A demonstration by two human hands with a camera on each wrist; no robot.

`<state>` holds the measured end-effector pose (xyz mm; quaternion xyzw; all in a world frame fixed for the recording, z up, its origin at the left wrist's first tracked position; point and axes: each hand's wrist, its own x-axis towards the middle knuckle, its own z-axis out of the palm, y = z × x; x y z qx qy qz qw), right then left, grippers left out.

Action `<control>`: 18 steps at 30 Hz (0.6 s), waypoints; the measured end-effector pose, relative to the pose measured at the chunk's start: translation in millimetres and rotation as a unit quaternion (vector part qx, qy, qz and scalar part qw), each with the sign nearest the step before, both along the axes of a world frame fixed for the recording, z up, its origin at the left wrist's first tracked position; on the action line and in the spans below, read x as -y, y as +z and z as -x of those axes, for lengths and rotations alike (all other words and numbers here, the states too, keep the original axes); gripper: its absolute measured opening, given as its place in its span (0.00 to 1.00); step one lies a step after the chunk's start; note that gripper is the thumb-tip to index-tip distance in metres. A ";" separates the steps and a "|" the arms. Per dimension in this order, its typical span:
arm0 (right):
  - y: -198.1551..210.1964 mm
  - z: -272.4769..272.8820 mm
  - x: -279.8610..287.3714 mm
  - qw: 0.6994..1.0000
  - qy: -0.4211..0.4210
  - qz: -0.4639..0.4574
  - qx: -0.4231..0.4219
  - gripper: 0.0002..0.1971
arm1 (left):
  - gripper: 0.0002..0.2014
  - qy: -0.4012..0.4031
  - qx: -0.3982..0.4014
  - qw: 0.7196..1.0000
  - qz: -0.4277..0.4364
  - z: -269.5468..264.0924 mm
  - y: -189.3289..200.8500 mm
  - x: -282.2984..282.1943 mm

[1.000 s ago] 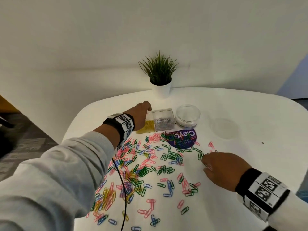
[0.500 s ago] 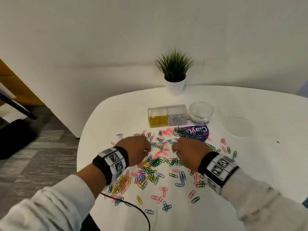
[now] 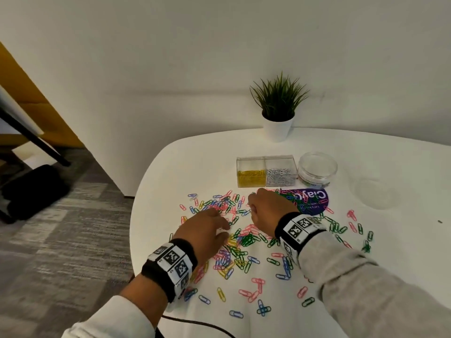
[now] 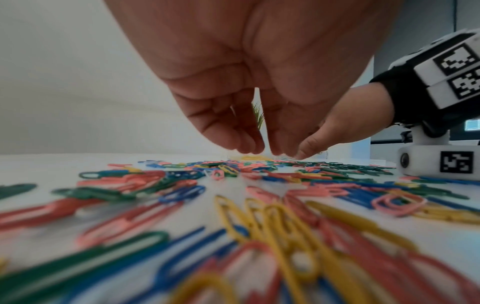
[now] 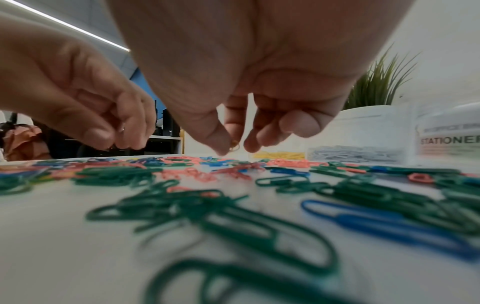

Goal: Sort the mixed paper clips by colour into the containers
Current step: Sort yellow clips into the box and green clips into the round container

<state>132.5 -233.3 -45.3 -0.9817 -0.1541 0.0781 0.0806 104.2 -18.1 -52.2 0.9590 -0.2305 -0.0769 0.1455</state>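
Mixed paper clips (image 3: 244, 242) in pink, green, blue and yellow lie scattered over the white table (image 3: 185, 167). Behind them stands a clear two-part box (image 3: 267, 160), yellow clips (image 3: 251, 176) in its left half and silver clips (image 3: 280, 175) in its right half. A round clear tub (image 3: 317, 170) stands to its right. My left hand (image 3: 223, 225) is over the pile's left side, fingers curled down, and seems to pinch a small clip (image 5: 122, 129). My right hand (image 5: 233, 147) hovers low over the pile's far side and pinches a yellow clip (image 5: 235, 143) between thumb and forefinger.
A potted plant (image 3: 278, 106) stands at the back by the wall. A purple printed card (image 3: 314, 200) lies under some clips, and a clear round lid (image 3: 373, 193) lies to the right. The table's curved left edge (image 3: 133, 228) is close, and a black cable (image 3: 195, 323) crosses the front.
My left hand came back from the box to the pile. My right hand moved left and forward to the pile's far side. The head view swung left.
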 end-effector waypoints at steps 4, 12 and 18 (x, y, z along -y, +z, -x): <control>-0.4 3.8 0.8 0.999 0.009 -0.015 0.032 0.05 | 0.14 -0.012 -0.007 1.000 -0.017 1.4 -2.6 2.7; 5.6 14.6 -10.4 0.996 0.053 -0.045 -0.058 0.05 | 0.10 0.018 -0.006 1.000 -0.013 -2.7 -8.6 -3.0; 3.1 19.5 -14.3 0.990 0.107 -0.006 -0.095 0.11 | 0.11 0.025 -0.002 1.000 -0.005 -2.1 -10.2 -3.5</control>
